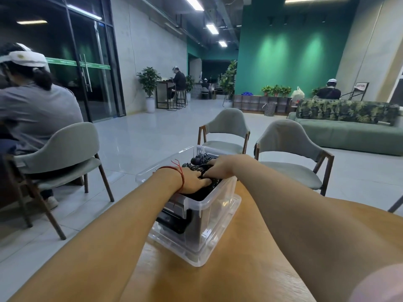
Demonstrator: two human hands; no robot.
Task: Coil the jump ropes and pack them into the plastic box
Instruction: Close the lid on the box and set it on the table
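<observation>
Two hands are being pressed onto the dark jump ropes [197, 162] beneath them in the plastic box [218, 211], the left hand [192, 179] flat, the right hand [220, 165] with fingertips buried and its grip impossible to tell, apparently so the springy coils are being kept down.

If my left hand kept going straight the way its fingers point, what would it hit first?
Left hand likely meets the right hand just ahead, atop the jump ropes in the plastic box; depth unclear.
</observation>
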